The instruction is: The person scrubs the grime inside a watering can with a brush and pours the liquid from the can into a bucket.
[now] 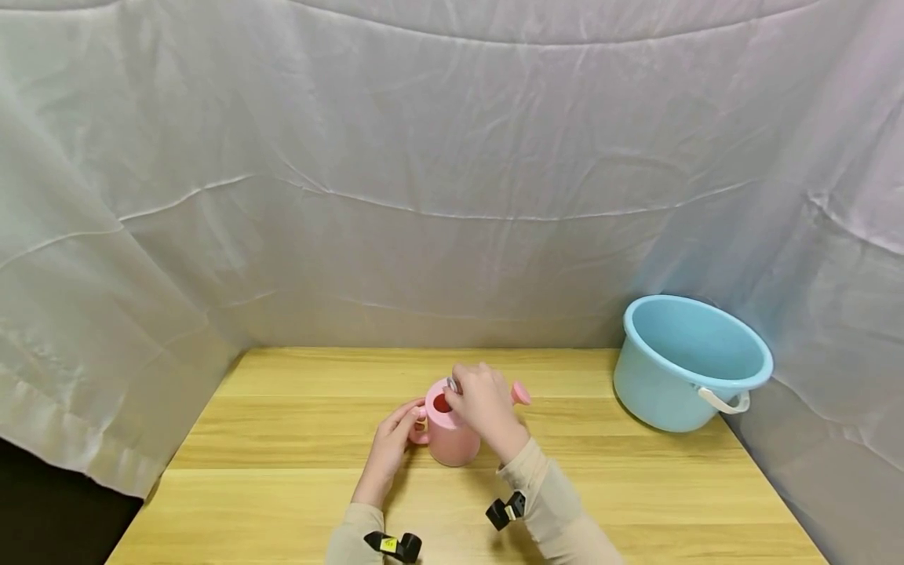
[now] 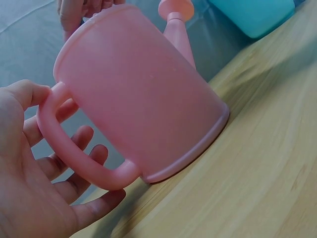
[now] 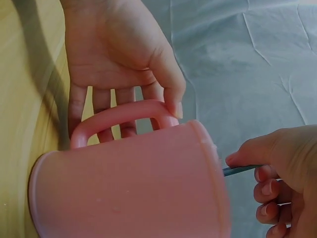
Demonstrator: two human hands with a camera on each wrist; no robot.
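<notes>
A pink watering can (image 1: 454, 443) stands upright on the wooden table, its spout out to the right. My left hand (image 1: 392, 441) pinches the top of its handle (image 2: 74, 153) between thumb and index finger, the other fingers spread loosely behind. Over the can's round top opening (image 1: 442, 402) is my right hand (image 1: 487, 404). Between its thumb and fingers it pinches a thin dark rod (image 3: 242, 170), which runs in at the can's rim. The far end of the rod is hidden, so I cannot tell what kind of tool it is.
A light blue bucket (image 1: 653, 392) with a white handle (image 1: 723, 402) stands tilted at the table's back right, near the curtain. Grey-white cloth (image 1: 452, 259) hangs behind and on both sides. The wooden table (image 1: 282, 502) extends around the can.
</notes>
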